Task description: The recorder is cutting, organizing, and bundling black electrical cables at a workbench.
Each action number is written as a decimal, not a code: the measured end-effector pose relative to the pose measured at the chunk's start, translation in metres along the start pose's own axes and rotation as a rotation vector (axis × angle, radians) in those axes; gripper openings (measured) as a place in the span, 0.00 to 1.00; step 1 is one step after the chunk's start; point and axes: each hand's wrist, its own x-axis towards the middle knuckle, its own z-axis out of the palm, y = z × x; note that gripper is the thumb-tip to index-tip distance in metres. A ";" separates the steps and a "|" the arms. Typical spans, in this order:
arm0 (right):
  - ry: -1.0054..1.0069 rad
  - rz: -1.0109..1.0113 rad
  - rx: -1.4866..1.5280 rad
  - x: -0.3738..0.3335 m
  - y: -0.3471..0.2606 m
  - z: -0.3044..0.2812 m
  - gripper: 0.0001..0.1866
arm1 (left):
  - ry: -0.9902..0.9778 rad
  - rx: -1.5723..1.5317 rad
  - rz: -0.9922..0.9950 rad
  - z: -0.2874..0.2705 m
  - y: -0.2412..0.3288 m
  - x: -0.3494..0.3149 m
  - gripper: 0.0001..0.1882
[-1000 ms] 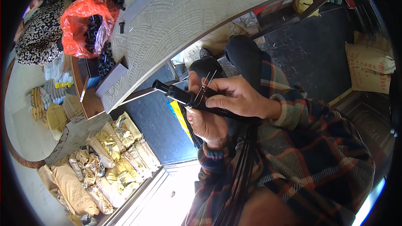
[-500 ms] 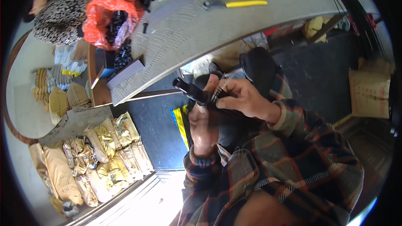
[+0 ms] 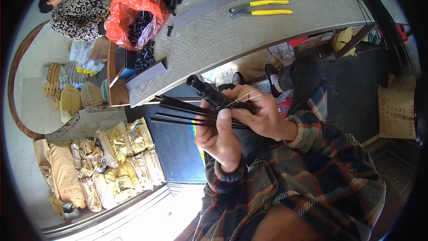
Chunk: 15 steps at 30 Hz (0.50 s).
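Your left hand [image 3: 219,145] and right hand [image 3: 265,114] meet in front of you
Left fingers curl around black rods [image 3: 178,106] and the black tubular fitting [image 3: 207,93], probably to steady them; right fingertips pinch thin shiny strands [image 3: 248,97] beside it.

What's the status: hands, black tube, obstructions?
Left hand gripping black tube, thin black rods jutting out beside it. Right hand pinching thin pins at the tube's near end. Hands partly cover that end; nothing else visibly in the way.
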 end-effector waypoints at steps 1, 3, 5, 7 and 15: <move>-0.029 -0.032 -0.137 0.001 -0.007 0.000 0.08 | 0.031 -0.038 -0.013 0.002 0.002 0.002 0.24; 0.013 -0.071 -0.053 0.002 -0.016 -0.001 0.08 | -0.007 -0.015 -0.008 0.013 0.013 0.001 0.23; -0.041 -0.277 -0.181 0.002 -0.023 -0.015 0.07 | -0.118 -0.086 0.091 0.028 0.016 -0.002 0.23; -0.018 -0.322 -0.231 0.004 -0.031 -0.014 0.07 | -0.174 -0.084 0.125 0.026 0.015 0.000 0.24; -0.117 0.147 -0.148 0.005 0.046 -0.002 0.10 | 0.130 -0.186 0.079 -0.043 -0.046 0.007 0.12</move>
